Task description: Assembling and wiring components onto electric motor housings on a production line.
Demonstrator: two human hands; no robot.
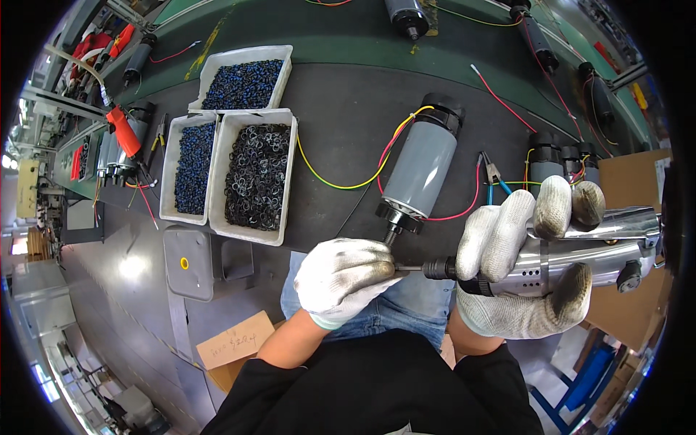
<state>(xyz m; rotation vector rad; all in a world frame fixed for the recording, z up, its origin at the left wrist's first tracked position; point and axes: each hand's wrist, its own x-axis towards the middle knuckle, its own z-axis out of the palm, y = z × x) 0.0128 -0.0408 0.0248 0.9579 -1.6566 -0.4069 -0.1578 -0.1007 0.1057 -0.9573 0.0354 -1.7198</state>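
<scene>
My right hand (500,290), in a soiled white glove, is closed round a silver power screwdriver (525,268) held sideways. Its thin bit (410,268) points left, and the tip goes out of sight at my left fingers. My gloved left hand (344,275) is closed, fingertips pinched round the bit's end; whatever else is in them is hidden. Just beyond that hand a grey cylindrical motor (422,163) lies on the dark work surface (341,94). Its threaded shaft (391,235) points toward my left knuckles, and yellow-green and red wires run from it.
Three white bins stand to the left: one of black rings (288,181), two of small blue-black parts (165,167) (288,65). Blue-handled pliers (493,174) lie behind my right hand. More motors (545,165) sit at right. A red tool (125,132) hangs at left.
</scene>
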